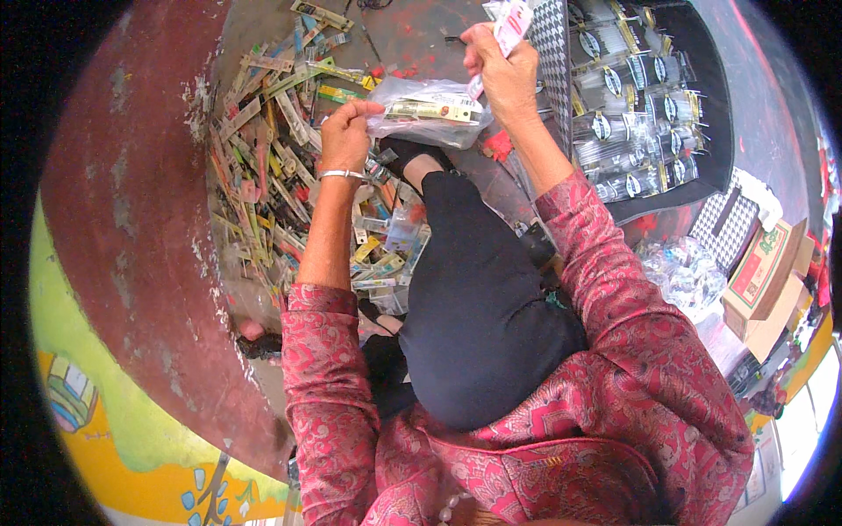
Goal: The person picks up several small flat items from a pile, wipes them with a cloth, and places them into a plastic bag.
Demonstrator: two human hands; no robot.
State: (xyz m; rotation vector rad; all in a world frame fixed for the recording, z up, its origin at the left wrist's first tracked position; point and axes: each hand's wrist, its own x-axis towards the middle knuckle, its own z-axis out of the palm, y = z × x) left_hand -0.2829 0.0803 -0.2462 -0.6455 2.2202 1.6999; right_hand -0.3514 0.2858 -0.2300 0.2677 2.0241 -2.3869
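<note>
My left hand (348,136) pinches the left edge of a clear plastic bag (421,90), which lies in front of my knees. Inside the bag, slim flat packets (431,110) with pale and yellowish printing show through. Raised above the bag's right side, my right hand (504,74) is closed around a slim white and pink packet (511,28). That packet points up and away from me, and its lower end shows below my fingers. Fingers of the right hand partly cover it.
A heap of slim, colourful packets (272,188) spreads over the floor at left, beside a worn reddish wall (114,175). At right sits a black tray-like case (715,96) of clear packages. Nearer are a clear bag (684,276) and an open cardboard box (759,272).
</note>
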